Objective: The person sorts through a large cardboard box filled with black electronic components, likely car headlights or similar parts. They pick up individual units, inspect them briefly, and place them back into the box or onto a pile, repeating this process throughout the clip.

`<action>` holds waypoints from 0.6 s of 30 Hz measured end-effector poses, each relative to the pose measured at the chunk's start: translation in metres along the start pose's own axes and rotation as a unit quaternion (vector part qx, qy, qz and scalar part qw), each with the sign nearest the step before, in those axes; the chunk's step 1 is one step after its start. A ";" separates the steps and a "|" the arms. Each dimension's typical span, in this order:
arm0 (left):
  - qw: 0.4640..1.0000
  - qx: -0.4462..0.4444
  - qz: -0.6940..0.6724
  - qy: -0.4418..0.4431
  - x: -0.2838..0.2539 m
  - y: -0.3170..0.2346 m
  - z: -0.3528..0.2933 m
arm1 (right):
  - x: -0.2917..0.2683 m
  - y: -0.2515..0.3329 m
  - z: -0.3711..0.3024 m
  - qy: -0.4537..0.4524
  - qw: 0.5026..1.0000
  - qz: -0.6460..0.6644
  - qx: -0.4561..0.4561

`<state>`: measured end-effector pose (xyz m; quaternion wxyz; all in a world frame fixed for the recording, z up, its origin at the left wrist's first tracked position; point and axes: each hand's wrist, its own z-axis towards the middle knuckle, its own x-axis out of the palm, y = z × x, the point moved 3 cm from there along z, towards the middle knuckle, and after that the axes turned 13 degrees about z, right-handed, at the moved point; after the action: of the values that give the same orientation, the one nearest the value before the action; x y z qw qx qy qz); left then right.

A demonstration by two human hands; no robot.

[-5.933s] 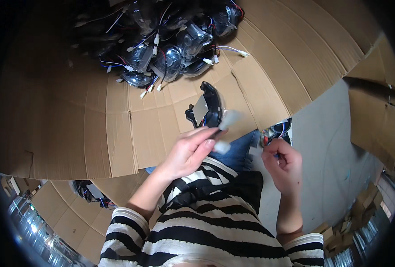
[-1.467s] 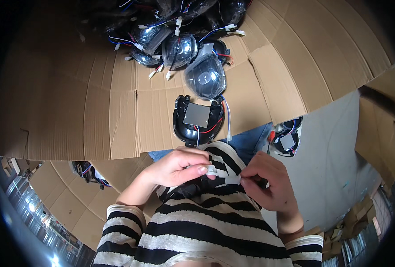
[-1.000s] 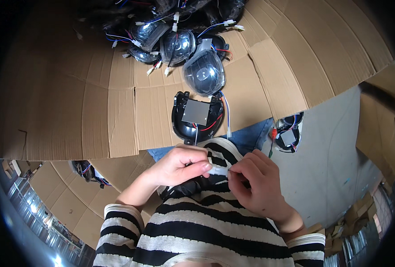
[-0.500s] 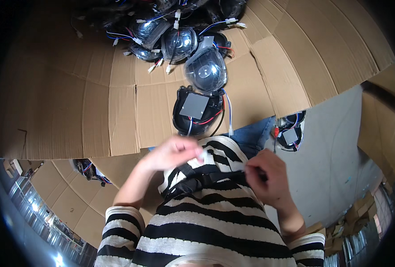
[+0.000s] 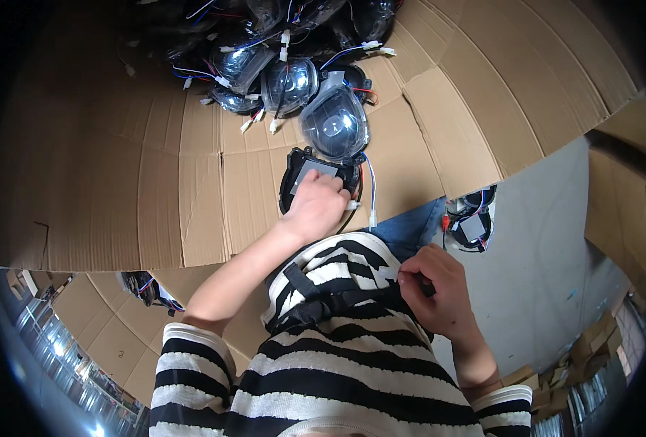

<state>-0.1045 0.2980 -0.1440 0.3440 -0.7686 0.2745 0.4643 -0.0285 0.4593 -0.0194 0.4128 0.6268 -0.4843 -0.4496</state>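
My left hand (image 5: 317, 206) is closed over the lower part of a black lamp housing (image 5: 288, 182) with a grey box (image 5: 310, 172) on its back. A small white connector (image 5: 353, 205) shows beside its fingers; whether they grip it or a wire is hidden. Near my waist my right hand (image 5: 437, 290) is curled, with thumb and forefinger pinching a small white piece (image 5: 388, 273). Just beyond the housing lies a round clear-lensed lamp (image 5: 334, 127) in plastic wrap. A blue and white wire ending in a white plug (image 5: 372, 218) hangs beside the housing.
Wrapped lamps with loose wires (image 5: 290, 84) are heaped at the far side of the cardboard surface (image 5: 257, 197). Another lamp housing (image 5: 471, 230) sits low on the right, above the grey floor (image 5: 534, 247). More wired parts (image 5: 147, 288) show at the lower left.
My left hand has moved forward from my waist onto the black lamp housing. My right hand stays almost in place, and the white piece at its fingers now shows clearly.
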 end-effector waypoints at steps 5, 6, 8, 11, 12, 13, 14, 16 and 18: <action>0.997 -0.069 -0.002 -0.037 0.004 -0.011 -0.003 | -0.002 0.003 0.007 0.008 1.000 -0.010 0.002; 0.996 -0.070 0.030 -0.036 0.020 -0.012 -0.001 | -0.001 0.004 0.008 0.011 1.000 -0.011 -0.003; 0.996 -0.057 0.038 -0.057 0.014 -0.010 -0.001 | -0.003 0.003 0.007 0.007 1.000 -0.011 -0.004; 0.992 -0.062 -0.106 -0.021 0.000 0.004 -0.012 | -0.007 0.002 0.006 -0.004 1.000 -0.008 0.011; 0.977 -0.088 -0.195 0.021 0.002 0.011 -0.019 | -0.008 0.001 0.007 -0.005 1.000 -0.003 0.019; 0.951 -0.114 -0.282 0.061 0.003 0.015 -0.025 | -0.009 0.001 0.007 -0.004 1.000 0.000 0.026; 0.925 -0.128 -0.349 0.080 0.002 0.017 -0.030 | -0.009 0.001 0.007 -0.002 1.000 -0.002 0.023; 0.859 -0.152 -0.476 0.114 -0.007 0.017 -0.037 | -0.008 -0.002 0.008 0.001 1.000 -0.010 0.016; 0.773 -0.177 -0.602 0.094 -0.016 0.016 -0.045 | -0.010 0.000 0.009 0.002 1.000 -0.010 0.018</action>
<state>-0.0994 0.2544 -0.1189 0.3836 -0.8638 -0.3003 0.1282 -0.0383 0.4683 -0.0205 0.3982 0.6399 -0.4849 -0.4437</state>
